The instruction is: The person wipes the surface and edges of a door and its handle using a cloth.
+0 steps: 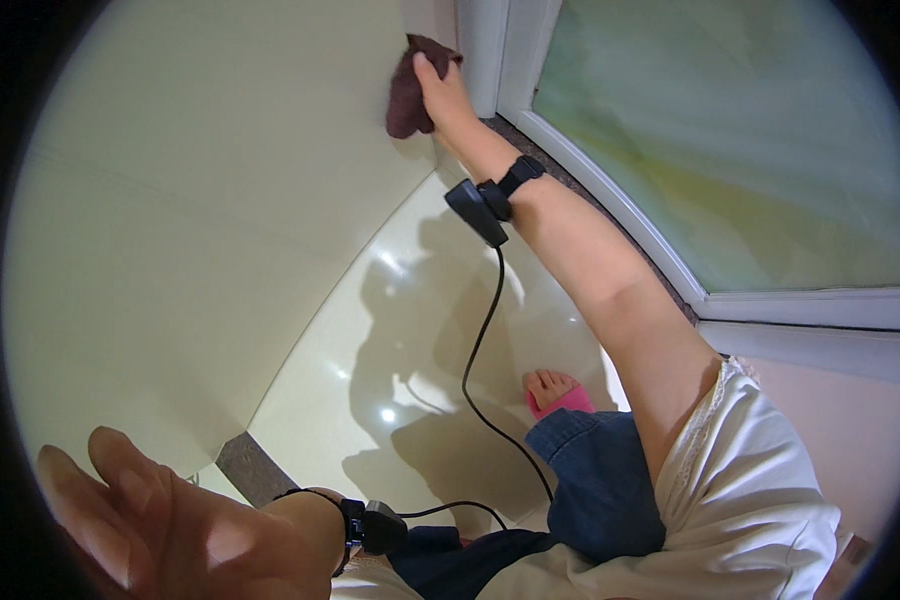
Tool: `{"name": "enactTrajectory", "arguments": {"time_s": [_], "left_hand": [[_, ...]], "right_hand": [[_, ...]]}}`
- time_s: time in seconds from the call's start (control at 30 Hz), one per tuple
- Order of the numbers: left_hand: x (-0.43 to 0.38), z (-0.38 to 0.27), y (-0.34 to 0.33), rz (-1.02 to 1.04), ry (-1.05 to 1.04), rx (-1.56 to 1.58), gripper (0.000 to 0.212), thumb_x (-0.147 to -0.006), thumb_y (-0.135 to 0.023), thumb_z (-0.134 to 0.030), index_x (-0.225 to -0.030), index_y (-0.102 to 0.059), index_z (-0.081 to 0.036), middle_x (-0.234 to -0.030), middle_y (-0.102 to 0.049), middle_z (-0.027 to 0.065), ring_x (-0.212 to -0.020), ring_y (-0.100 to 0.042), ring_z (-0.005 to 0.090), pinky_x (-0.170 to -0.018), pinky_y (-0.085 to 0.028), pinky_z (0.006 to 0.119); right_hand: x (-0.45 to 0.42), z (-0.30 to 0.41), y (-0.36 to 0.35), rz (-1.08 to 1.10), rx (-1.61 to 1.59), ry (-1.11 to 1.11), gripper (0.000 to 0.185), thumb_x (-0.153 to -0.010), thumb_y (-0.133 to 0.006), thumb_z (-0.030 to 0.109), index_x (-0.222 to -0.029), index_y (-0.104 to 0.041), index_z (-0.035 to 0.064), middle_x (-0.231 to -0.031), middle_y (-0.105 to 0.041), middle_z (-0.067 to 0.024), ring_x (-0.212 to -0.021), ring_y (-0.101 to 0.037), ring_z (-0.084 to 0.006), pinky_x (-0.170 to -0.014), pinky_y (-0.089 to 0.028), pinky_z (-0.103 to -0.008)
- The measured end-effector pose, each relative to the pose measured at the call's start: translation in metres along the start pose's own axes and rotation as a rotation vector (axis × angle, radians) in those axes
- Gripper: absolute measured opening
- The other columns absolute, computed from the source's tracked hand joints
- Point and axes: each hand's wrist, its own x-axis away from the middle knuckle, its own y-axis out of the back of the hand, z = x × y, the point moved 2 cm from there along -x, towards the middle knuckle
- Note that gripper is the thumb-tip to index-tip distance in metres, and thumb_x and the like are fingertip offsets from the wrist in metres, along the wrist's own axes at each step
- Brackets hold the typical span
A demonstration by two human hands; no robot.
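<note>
My right hand (441,94) grips a dark maroon cloth (409,101) and presses it against the pale wall (195,187), near the corner beside the white door frame. The cloth is bunched, and some of my fingers are hidden in or behind it. At the lower left, close to the camera, my left hand (165,525) is raised in front of the wall with nothing visible in it. Its fingers are partly apart and slightly bent, and some run out of view at the picture's rim. Each wrist wears a black strap with a small device.
A white-framed door with a frosted glass panel (750,150) stands at the right. A black cable (469,367) hangs from the right wrist device across my front. Glossy tiles cover the floor (315,382), with a dark stone strip (255,469) at lower left. My foot wears a pink slipper (562,403).
</note>
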Motion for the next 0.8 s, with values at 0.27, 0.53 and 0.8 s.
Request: {"name": "enactTrajectory", "arguments": {"time_s": [0.27, 0.53, 0.8], "left_hand": [[-0.005, -0.014, 0.061, -0.110, 0.062, -0.093, 0.033, -0.089, -0.054, -0.034, -0.088, -0.062, -0.003, -0.101, -0.061, 0.0171, -0.092, -0.058, 0.0278, -0.078, -0.048, 0.037], [-0.079, -0.010, 0.092, -0.235, 0.398, -0.026, 0.009, -0.080, -0.063, -0.007, -0.079, -0.062, 0.002, -0.091, -0.063, 0.0138, -0.082, -0.059, 0.0214, -0.072, -0.048, 0.031], [-0.177, -0.018, 0.099, -0.170, 0.729, 0.053, 0.007, -0.092, -0.060, -0.004, -0.089, -0.063, 0.002, -0.099, -0.063, 0.0108, -0.083, -0.058, 0.0126, -0.067, -0.047, 0.021]], "right_hand": [[0.001, 0.092, -0.057, 0.061, -0.049, -0.045, 0.033, -0.095, -0.057, 0.028, -0.116, -0.054, 0.0028, -0.104, -0.062, -0.0068, -0.093, -0.059, -0.0181, -0.079, -0.050, -0.0334], [-0.084, 0.304, -0.113, 0.095, 0.036, 0.320, 0.020, -0.097, -0.054, 0.025, -0.103, -0.059, 0.0066, -0.084, -0.059, -0.0011, -0.076, -0.055, -0.0118, -0.068, -0.047, -0.0279], [-0.118, 0.427, -0.159, 0.126, -0.097, 0.102, 0.033, -0.095, -0.057, 0.026, -0.117, -0.055, 0.0015, -0.103, -0.062, -0.0083, -0.092, -0.059, -0.0186, -0.080, -0.049, -0.0336]]}}
